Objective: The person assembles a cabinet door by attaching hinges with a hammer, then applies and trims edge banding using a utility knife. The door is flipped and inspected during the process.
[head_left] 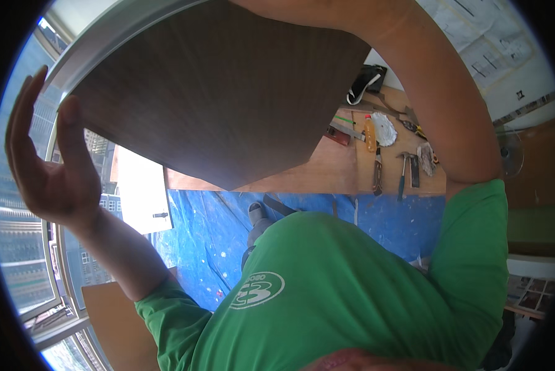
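A large dark brown wood-grain panel [228, 93] fills the upper middle, above the workbench and my body. My left hand [55, 173] is raised at its left corner, fingers stretched upward and thumb apart. The thumb tip overlaps the panel's corner; whether it presses there I cannot tell. My right arm [438, 80] bends up and across the panel's upper right edge. Only the edge of my right hand [277, 7] shows at the top of the picture, against the panel, and its fingers are out of sight. A pale grey curved strip [98, 46] runs along the panel's upper left edge.
Beyond the panel, a wooden workbench [327, 173] bears a hammer [404, 170], a handsaw [378, 173], an orange bottle [370, 133] and other tools. Blue sheeting [197, 247] covers the floor. Windows [24, 247] line the left, near a brown board [116, 321]. Drawings [494, 49] hang upper right.
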The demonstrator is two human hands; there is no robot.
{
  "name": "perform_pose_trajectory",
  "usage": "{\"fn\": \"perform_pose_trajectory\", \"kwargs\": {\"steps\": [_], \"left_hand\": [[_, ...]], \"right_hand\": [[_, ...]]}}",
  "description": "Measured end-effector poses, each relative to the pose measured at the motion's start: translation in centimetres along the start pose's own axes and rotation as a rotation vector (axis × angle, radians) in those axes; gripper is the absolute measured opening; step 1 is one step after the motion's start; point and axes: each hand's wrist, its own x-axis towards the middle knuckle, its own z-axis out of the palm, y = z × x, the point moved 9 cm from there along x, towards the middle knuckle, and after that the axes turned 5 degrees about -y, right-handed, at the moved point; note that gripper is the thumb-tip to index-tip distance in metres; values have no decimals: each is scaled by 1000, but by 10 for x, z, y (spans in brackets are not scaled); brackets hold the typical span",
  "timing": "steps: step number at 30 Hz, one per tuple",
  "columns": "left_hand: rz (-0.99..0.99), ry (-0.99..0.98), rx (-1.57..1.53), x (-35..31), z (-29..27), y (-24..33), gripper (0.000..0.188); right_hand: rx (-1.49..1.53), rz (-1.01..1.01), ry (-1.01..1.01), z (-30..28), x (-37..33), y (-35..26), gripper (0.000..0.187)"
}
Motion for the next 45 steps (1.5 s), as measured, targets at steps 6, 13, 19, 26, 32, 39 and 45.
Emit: {"fn": "perform_pose_trajectory", "kwargs": {"steps": [6,13,19,26,32,39,45], "left_hand": [[-142,-650,-164,54,112,4,48],[-108,-796,31,66,121,-61,52],[-194,-790,-116,70,131,-83,61],[-351,-952,-280,99,142,-11,71],[-336,-1002,-389,101,137,-4,71],[-301,-755,-496,102,118,5,49],[-180,-786,-511,88,91,0,38]], "right_hand": [[-252,-150,453,12,-49,30,39],[278,586,504,-25,-269,173,38],[569,1699,-152,302,-650,193,15],[203,1955,-820,411,-816,101,58],[325,2003,-561,411,-816,90,47],[471,2252,-73,409,-836,82,40],[1017,2174,598,413,-776,9,24]]}}
